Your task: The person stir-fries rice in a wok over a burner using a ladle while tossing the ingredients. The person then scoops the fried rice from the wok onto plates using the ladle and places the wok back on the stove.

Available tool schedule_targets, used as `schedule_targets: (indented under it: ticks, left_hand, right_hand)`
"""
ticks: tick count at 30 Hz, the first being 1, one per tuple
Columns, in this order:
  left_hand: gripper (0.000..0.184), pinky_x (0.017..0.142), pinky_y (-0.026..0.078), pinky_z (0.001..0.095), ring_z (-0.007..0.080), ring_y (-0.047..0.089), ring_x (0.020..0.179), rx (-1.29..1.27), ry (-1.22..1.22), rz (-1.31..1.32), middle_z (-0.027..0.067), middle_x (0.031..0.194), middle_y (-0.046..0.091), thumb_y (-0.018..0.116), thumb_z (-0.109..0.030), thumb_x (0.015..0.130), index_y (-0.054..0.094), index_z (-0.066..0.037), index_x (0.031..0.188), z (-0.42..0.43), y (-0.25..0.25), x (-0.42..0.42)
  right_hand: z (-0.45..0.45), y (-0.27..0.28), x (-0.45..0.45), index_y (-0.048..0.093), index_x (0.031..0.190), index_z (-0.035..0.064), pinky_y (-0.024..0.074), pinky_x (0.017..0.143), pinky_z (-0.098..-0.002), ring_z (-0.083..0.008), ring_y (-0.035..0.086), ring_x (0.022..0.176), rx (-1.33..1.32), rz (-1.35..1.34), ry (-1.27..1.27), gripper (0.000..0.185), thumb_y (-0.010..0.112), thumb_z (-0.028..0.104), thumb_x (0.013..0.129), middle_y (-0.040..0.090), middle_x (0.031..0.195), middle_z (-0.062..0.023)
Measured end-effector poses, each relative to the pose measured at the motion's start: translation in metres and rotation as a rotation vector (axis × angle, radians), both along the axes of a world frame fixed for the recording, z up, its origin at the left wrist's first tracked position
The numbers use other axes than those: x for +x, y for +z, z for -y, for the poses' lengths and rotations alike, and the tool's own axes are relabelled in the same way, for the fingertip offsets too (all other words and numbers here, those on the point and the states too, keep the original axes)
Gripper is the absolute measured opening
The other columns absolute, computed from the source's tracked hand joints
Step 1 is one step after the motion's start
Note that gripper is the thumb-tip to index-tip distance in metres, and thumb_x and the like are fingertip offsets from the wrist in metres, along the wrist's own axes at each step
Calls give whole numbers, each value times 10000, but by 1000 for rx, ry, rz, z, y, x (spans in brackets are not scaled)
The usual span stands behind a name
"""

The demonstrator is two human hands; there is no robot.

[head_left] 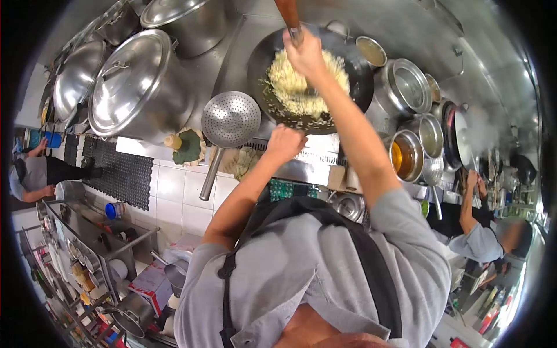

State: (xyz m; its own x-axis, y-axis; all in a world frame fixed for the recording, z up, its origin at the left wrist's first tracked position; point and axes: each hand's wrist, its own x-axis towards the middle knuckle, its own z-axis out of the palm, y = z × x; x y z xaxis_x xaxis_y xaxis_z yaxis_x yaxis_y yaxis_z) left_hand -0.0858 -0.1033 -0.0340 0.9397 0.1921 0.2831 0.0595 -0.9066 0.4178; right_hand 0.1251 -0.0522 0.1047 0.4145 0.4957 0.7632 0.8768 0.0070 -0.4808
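Note:
A dark wok (358,87) holds a heap of pale yellow, finely broken food (296,87). Over it, my right hand (304,52) is closed around the metal shaft of a long-handled cooking utensil (288,13) with a wooden handle end. The utensil's working end is hidden behind my hand and arm. At the wok's near edge, my left hand (285,143) is closed on the wok; the exact part it grips is covered by the fingers. Left of the wok lies a perforated strainer ladle (231,119), its handle pointing toward my body.
Large lidded pots (130,81) stand at the left. On the right are metal bowls (411,84) and a pot of amber liquid (408,155). A co-worker (478,240) handles a pan at far right; another person (35,174) stands at far left. Metal shelving (75,255) is lower left.

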Motion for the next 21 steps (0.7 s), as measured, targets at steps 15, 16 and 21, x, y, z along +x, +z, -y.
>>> schedule_targets:
  ticks: [15, 16, 21]
  left_hand:
    - [254, 669, 484, 455, 330, 646, 654, -54, 4, 5, 116, 673, 663, 697, -323, 816, 687, -101, 695, 2, -27, -31]
    - [258, 660, 486, 454, 324, 646, 653, -70, -3, 13, 112, 668, 660, 701, -322, 811, 676, -98, 686, 10, -22, -54]
    - [309, 618, 499, 462, 305, 632, 597, -80, 0, 150, 85, 634, 630, 713, -328, 797, 603, -87, 635, 16, 94, -46]
  right_hand:
    - [-17, 55, -12, 650, 950, -32, 521, 671, -425, -324, 642, 646, -327, -155, 76, 373, 673, 340, 929, 642, 643, -170]
    - [-4, 87, 2, 630, 898, -17, 523, 661, -445, -345, 659, 669, -390, -142, 49, 316, 669, 295, 923, 650, 663, -186]
    - [44, 127, -6, 620, 908, 0, 522, 629, -426, -325, 657, 653, -109, -222, -70, 328, 665, 324, 931, 635, 640, -165]
